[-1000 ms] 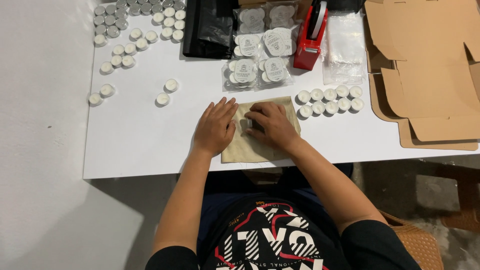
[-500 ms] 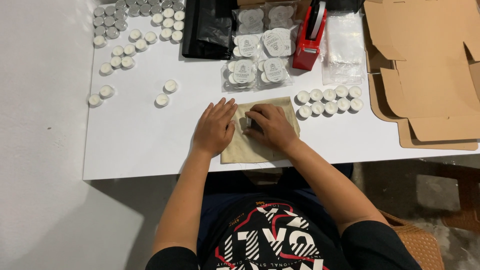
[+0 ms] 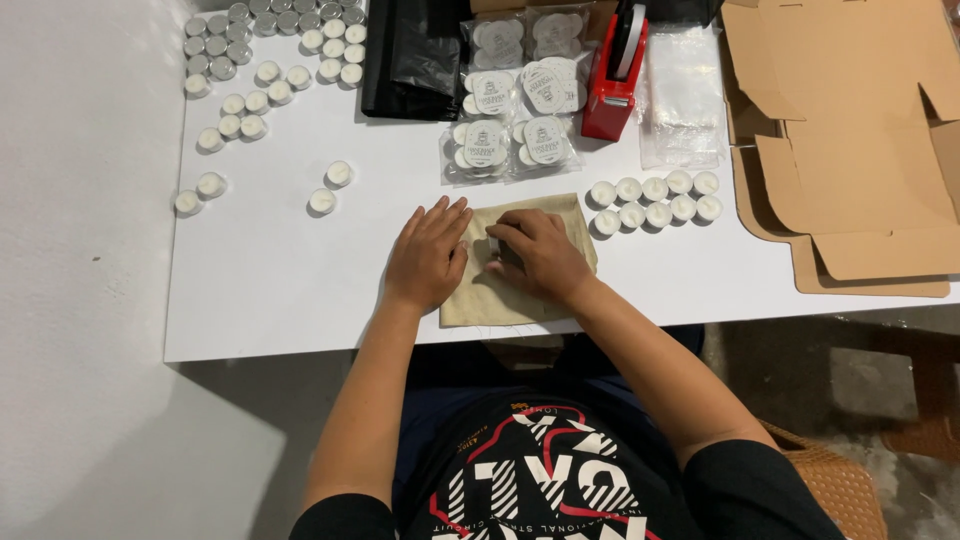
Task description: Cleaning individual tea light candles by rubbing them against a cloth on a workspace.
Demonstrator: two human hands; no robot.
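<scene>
A beige cloth pouch (image 3: 545,222) lies flat on the white table (image 3: 280,290) near its front edge. My left hand (image 3: 428,252) presses flat on the pouch's left side, fingers spread. On the middle of the pouch rests my right hand (image 3: 535,255), fingers curled and pinching at the cloth or something small under it; what is under the fingers is hidden. A double row of white tealight candles (image 3: 655,200) sits just right of the pouch.
Many loose tealights (image 3: 255,70) fill the far left. Clear bags of packed tealights (image 3: 510,120), a black plastic bag (image 3: 410,55), a red tape dispenser (image 3: 612,80) and empty clear bags (image 3: 685,95) line the back. Flat cardboard boxes (image 3: 850,140) lie right.
Both hands stay on the pouch; the fingers of my right hand have shifted slightly on the cloth. Nothing else has moved.
</scene>
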